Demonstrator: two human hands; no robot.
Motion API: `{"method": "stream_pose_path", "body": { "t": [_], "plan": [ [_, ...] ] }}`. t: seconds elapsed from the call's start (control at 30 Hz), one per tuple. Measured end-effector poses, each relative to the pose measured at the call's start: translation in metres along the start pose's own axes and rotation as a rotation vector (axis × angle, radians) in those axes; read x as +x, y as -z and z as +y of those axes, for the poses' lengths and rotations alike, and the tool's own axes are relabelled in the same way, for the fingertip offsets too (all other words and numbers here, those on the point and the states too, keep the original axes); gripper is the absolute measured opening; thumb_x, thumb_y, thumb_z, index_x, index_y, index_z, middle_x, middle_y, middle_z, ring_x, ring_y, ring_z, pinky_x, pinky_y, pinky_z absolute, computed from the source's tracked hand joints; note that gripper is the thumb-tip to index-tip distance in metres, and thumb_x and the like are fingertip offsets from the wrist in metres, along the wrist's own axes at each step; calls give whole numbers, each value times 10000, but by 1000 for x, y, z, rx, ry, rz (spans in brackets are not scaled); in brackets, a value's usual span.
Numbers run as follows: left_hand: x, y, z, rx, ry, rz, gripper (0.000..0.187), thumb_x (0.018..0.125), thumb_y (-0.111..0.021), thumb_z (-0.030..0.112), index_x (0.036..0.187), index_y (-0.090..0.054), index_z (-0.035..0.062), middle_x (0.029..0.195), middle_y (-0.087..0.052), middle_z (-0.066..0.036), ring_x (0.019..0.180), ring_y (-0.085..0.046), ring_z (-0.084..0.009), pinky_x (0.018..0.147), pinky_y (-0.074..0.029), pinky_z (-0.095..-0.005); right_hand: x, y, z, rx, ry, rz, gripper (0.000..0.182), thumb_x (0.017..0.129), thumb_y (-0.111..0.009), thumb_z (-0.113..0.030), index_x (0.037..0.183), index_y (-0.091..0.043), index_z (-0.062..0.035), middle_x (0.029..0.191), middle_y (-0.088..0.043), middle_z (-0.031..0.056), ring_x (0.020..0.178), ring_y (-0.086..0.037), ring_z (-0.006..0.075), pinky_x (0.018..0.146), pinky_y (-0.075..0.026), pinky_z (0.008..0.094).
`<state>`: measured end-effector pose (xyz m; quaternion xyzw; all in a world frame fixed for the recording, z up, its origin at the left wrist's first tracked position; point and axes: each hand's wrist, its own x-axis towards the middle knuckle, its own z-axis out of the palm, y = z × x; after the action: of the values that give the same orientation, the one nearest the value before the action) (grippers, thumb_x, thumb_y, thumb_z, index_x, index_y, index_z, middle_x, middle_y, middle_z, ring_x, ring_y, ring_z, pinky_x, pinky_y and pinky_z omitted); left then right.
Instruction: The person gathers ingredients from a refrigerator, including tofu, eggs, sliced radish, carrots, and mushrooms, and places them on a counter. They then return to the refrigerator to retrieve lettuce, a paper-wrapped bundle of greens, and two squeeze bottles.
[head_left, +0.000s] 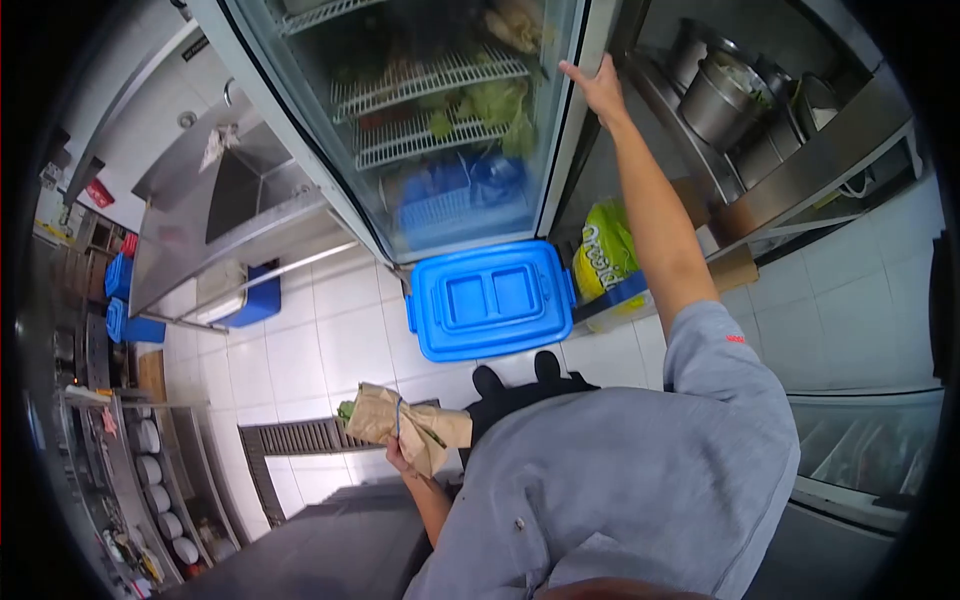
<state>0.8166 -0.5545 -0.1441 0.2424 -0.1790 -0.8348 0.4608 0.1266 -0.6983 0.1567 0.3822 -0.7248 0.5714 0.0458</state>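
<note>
A brown paper bundle (pixel 405 425) with green leaves poking out and a blue band around it is held by my left hand (pixel 397 457) at lower centre. The fingers of that hand are wrapped at its underside. My right hand (pixel 598 92) reaches up to the right edge of the glass fridge door (pixel 450 190), touching the frame with its fingers spread. Behind the glass, which looks closed, are wire racks with green vegetables (pixel 490 103) and a blue basket (pixel 435 200) at the bottom.
A blue lidded bin (pixel 490 300) stands on the floor before the fridge. Metal pots (pixel 722 100) sit on a steel shelf at right, above a yellow-green bag (pixel 606 250). A steel sink (pixel 255 175) is at left. A floor grate (pixel 300 437) lies at lower left.
</note>
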Motion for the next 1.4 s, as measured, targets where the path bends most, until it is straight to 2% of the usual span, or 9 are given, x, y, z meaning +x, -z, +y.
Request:
{"method": "stream_pose_path", "body": {
  "t": [0.27, 0.33, 0.43, 0.87, 1.0, 1.13, 1.2, 1.27, 1.4],
  "plan": [
    [-8, -48, -39, 40, 21, 22, 567, 938, -499, 463, 1321, -507, 46, 1285, -577, -109, 1168, -551, -282, 1031, -408, -438, -9, 7, 5, -244, 123, 47, 816, 738, -773, -479, 1276, -455, 45, 1228, -567, 221, 1138, -567, 312, 948, -445, 409],
    [-10, -71, -50, -50, 37, -110, 574, 937, -501, 467, 1326, -502, 45, 1289, -574, -113, 1173, -547, -288, 1031, -409, -435, -23, 17, -26, -141, -9, -1, 644, 784, -733, -385, 1196, -510, 57, 1217, -558, 271, 1206, -493, 414, 991, -421, 451],
    [-12, -57, -76, -73, 30, -28, 592, 936, -497, 480, 1338, -492, 46, 1303, -566, -114, 1191, -536, -294, 1044, -396, -448, -22, 8, -7, -220, 114, 137, 1004, 702, -776, -525, 1333, -354, 131, 1285, -469, 351, 1207, -476, 454, 1010, -402, 450],
    [1, -90, -97, -35, 19, 77, 563, 969, -456, 443, 1341, -479, 20, 1288, -572, -133, 1168, -559, -293, 1032, -415, -444, -78, 42, -61, -258, -96, 25, 1088, 686, -740, -617, 1381, -318, 107, 1341, -420, 343, 1277, -411, 441, 1063, -359, 446],
    [9, -80, -89, 5, -25, 273, 532, 920, -576, 381, 1310, -503, 27, 1249, -602, -147, 1128, -589, -307, 995, -454, -455, -105, 44, -47, -197, 118, 148, 617, 706, -809, -347, 1144, -534, -11, 1109, -590, 221, 1069, -568, 381, 922, -443, 445],
    [-11, -49, -75, -39, -43, 369, 530, 946, -518, 416, 1310, -504, 31, 1268, -583, -139, 1136, -576, -304, 1001, -444, -450, -109, 38, -37, 0, 6, 26, 561, 744, -773, -291, 1147, -513, 2, 1064, -610, 215, 1005, -596, 377, 882, -469, 436],
    [-2, -39, -72, -36, 34, 360, 542, 961, -480, 441, 1318, -498, 33, 1300, -558, -135, 1165, -554, -304, 1014, -432, -445, -137, 27, -16, -324, 295, 204, 531, 781, -708, -258, 1184, -484, 6, 1058, -614, 237, 995, -596, 417, 873, -478, 458],
    [-4, -29, -63, 76, -43, 494, 554, 956, -479, 448, 1332, -490, 42, 1315, -545, -129, 1179, -538, -312, 1010, -431, -466, -177, 14, 54, -74, 177, -59, 831, 788, -709, -470, 1352, -387, 49, 1333, -449, 294, 1256, -424, 431, 1040, -368, 473],
    [10, -66, -41, 319, -61, 666, 535, 960, -466, 421, 1320, -488, 26, 1319, -533, -131, 1179, -531, -312, 995, -440, -468, -329, 5, 126, -109, -529, -519, 490, 823, -655, -319, 1181, -536, -6, 1154, -595, 252, 1121, -546, 428, 968, -434, 490]
  ]
}}
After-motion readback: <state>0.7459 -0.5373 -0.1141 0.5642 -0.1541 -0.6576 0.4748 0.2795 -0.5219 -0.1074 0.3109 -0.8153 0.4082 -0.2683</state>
